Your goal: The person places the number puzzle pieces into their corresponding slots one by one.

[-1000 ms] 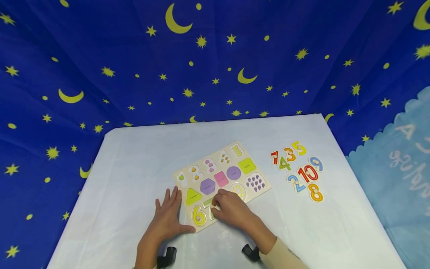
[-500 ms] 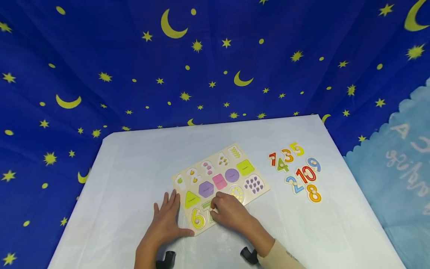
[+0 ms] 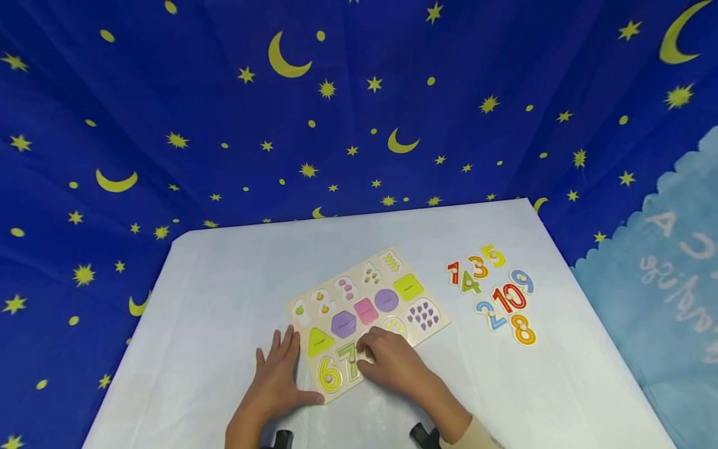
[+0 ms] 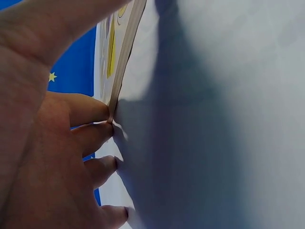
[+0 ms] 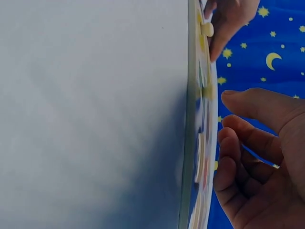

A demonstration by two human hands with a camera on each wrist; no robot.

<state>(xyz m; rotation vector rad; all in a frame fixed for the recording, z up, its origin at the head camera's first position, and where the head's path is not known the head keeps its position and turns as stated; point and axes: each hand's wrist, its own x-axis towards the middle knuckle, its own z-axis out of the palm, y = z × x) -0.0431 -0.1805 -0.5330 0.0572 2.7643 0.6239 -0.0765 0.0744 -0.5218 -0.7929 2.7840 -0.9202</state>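
Observation:
A wooden number puzzle board (image 3: 415,338) lies at an angle on the white table. My left hand (image 3: 275,383) rests at its left edge, fingers spread, thumb at the near corner; the left wrist view has fingertips against the board's edge (image 4: 125,59). A yellow 6 (image 3: 330,374) and a green 7 (image 3: 349,359), both knobbed, sit in the board's near row. Just right of the 7 hovers my right hand (image 3: 395,362), partly covering the board. The right wrist view shows thumb and loosely bent fingers (image 5: 252,136) apart, holding nothing, beside the board.
Right of the board lie several loose number pieces, among them a red 10 (image 3: 509,298), a blue 2 (image 3: 490,315) and an orange 8 (image 3: 523,328). Behind the table (image 3: 241,268) hangs a blue star-and-moon cloth (image 3: 348,112).
My right thumb and fingers have come off the green 7 and moved slightly right, uncovering it. The left hand keeps its place at the board. The head view has tilted slightly up.

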